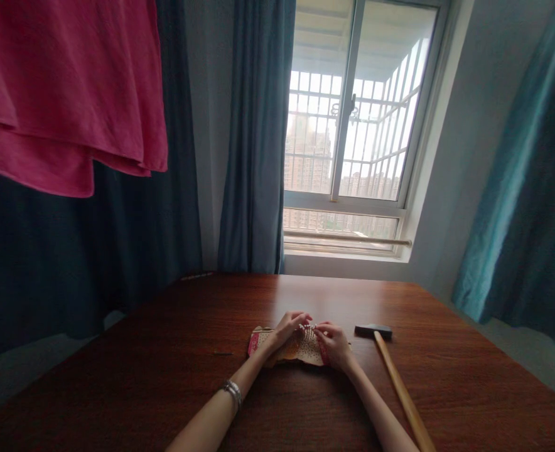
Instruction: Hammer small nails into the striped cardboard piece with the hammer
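A patterned piece of cardboard with pink ends and a pale, dotted middle lies near the table's centre. Thin dark upright pieces that look like nails stand in a row at its far side. My left hand, with a silver bracelet on the wrist, reaches over the cardboard, its fingers bent together at the row's left end. At the other end my right hand pinches with thumb and fingertips, resting by the pink right end. Whatever lies between the fingertips is too small to make out.
To the right, a hammer with a dark head and long wooden handle lies on the brown wooden table. A thin stick-like piece is left of the cardboard. A pink cloth hangs at upper left, before blue curtains and a window.
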`<state>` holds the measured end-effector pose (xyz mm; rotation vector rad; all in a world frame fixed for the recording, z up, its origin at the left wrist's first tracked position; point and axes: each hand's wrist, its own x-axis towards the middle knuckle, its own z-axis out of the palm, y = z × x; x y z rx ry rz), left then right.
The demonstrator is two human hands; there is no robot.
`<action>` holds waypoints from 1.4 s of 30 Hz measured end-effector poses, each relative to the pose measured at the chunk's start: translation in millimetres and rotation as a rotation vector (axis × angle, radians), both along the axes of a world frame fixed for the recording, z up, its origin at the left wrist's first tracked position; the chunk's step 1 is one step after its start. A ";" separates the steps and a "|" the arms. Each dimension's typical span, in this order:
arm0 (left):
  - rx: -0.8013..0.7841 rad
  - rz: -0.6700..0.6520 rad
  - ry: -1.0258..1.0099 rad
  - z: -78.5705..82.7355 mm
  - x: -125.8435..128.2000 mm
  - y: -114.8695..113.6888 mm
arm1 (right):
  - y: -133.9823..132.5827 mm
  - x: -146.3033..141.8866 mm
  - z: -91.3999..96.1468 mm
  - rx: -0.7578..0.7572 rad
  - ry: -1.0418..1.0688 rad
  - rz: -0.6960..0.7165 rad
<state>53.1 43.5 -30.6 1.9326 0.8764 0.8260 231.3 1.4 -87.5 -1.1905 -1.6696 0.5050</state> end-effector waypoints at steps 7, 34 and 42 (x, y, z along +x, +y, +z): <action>0.095 -0.020 0.045 -12.8 9.4 4.0 | -1.8 -0.4 1.2 0.019 -0.047 -0.004; 0.111 0.008 0.088 -18.3 17.8 5.1 | 2.0 2.0 -7.4 0.026 -0.153 -0.014; 0.111 0.009 0.089 -18.3 17.1 3.9 | -1.5 0.9 -2.8 0.007 -0.145 -0.019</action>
